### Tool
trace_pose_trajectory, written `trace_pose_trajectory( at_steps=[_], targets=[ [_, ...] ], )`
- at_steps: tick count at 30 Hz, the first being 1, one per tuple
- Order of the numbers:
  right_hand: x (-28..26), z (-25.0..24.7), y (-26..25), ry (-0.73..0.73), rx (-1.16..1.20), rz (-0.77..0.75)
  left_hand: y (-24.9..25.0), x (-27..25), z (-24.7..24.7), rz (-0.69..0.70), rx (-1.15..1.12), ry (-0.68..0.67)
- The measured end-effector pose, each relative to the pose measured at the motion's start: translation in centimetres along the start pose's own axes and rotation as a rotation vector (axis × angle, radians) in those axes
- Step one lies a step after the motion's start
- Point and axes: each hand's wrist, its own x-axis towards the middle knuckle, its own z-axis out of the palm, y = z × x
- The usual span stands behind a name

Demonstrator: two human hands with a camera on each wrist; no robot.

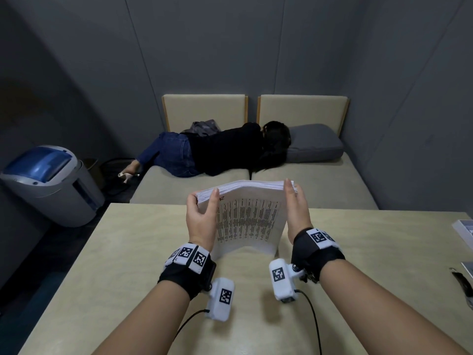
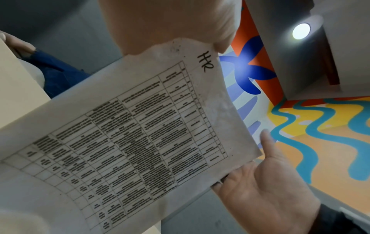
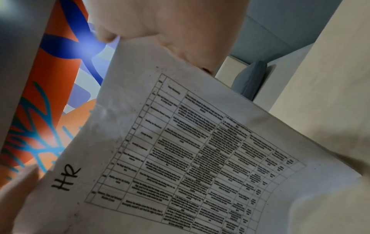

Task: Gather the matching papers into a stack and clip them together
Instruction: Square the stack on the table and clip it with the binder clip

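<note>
A thick stack of papers (image 1: 248, 221) stands on its lower edge on the beige table (image 1: 122, 265), its top leaning away from me. The front sheet bears a printed grid and a handwritten "HR" in its upper left corner (image 2: 205, 63). My left hand (image 1: 202, 208) holds the stack's left edge, thumb on the front sheet and fingers behind. My right hand (image 1: 294, 206) lies flat with straight fingers against the right edge; its open palm (image 2: 266, 190) shows in the left wrist view. The right wrist view is filled by the same stack of papers (image 3: 180, 158).
At the table's right edge lie a booklet or paper pile (image 1: 464, 229) and a small dark clip-like item (image 1: 462, 280). Beyond the table a person (image 1: 217, 152) lies on a beige bench beside a grey pillow (image 1: 314, 144). A grey-blue machine (image 1: 51, 183) stands at left.
</note>
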Motion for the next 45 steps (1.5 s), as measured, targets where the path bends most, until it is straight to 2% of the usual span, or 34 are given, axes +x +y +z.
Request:
trace_pose_trajectory(
  at_steps=[4,7,16,23,30,36,45],
  targets=[
    [-0.3,-0.4,0.5,-0.125,-0.142,-0.048,0.0,0.1,-0.6,0.049,0.088,-0.132],
    [0.3,-0.3,1.2,-0.064,-0.218,-0.050,-0.4,0.8,-0.8,0.059,0.184,-0.117],
    [-1.0,0.5,0.1,0.041,-0.098,-0.119,0.5,0.9,-0.2,0.033,-0.024,-0.124],
    [-1.6,-0.7,0.8,0.006,0.043,-0.012,-0.3,0.3,-0.9,-0.041,-0.085,-0.218],
    [-0.9,-1.8,0.5,-0.105,0.012,-0.075,0.1,0.5,-0.4,-0.057,-0.094,-0.245],
    [0.0,-1.7,1.1,-0.070,0.022,-0.041,0.2,1.2,-0.3,-0.068,-0.085,-0.253],
    [1.0,-1.4,1.4,0.023,0.037,-0.094,0.4,1.6,-0.1,-0.070,-0.026,-0.215]
  ],
)
